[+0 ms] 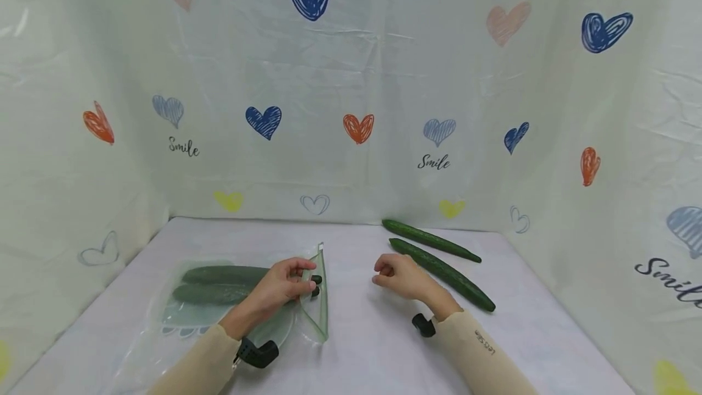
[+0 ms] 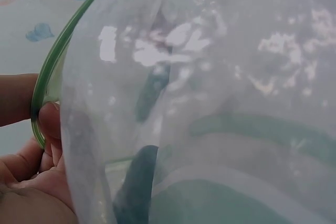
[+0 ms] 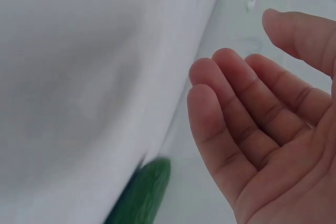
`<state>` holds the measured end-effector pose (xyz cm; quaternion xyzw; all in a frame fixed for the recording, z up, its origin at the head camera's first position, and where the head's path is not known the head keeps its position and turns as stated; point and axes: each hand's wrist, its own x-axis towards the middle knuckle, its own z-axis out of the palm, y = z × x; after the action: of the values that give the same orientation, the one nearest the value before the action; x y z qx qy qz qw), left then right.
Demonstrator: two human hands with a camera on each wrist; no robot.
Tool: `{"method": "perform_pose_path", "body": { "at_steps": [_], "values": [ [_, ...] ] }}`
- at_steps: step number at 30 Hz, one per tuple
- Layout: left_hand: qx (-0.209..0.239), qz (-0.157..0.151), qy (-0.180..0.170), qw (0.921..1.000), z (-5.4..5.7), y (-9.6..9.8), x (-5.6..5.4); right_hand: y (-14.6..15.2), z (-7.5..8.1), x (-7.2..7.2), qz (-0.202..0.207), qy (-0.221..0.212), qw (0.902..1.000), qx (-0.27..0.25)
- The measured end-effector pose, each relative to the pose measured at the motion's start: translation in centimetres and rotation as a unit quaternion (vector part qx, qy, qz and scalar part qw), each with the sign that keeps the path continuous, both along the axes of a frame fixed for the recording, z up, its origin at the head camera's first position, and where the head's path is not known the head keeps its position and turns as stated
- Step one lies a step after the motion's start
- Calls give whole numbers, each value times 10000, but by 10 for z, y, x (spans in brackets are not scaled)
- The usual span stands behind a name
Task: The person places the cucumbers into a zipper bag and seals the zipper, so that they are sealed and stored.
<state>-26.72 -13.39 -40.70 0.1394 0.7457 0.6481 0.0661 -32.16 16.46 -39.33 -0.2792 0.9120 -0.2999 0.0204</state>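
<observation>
A clear zip bag (image 1: 171,317) with a green zip edge (image 1: 325,300) lies on the left of the table. Two cucumbers (image 1: 208,293) show through its plastic. My left hand (image 1: 270,292) pinches the bag near its mouth, and in the left wrist view fingers (image 2: 50,121) hold the green rim. My right hand (image 1: 404,277) hovers with loosely bent fingers and nothing between them. Close to it lies a long green cucumber (image 1: 446,274), whose tip also shows in the right wrist view. Another cucumber (image 1: 430,241) rests behind that one.
The table (image 1: 356,346) has a white cover. Behind it and along both sides hang pale sheets (image 1: 373,181) printed with hearts and "Smile". Both wrists carry small black cameras (image 1: 259,353).
</observation>
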Motion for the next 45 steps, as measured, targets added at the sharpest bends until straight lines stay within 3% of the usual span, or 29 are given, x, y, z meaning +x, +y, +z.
{"method": "perform_pose_path", "body": {
  "at_steps": [11, 21, 32, 45],
  "values": [
    [-47, -104, 5, 9999, 0, -1, 1, 58, -3, -10, -1016, 105, 9945, 242],
    [-37, -112, -47, 9999, 0, 1, 1, 85, -5, -16, -1504, 823, 9808, 925],
    [-108, -73, 10, 9999, -2, 1, -2, 112, -14, -25, -1979, 122, 9700, 1404],
    [-37, -118, -11, 9999, -1, 0, -1, 118, -22, -29, -2107, 59, 9696, 1243]
  ]
}}
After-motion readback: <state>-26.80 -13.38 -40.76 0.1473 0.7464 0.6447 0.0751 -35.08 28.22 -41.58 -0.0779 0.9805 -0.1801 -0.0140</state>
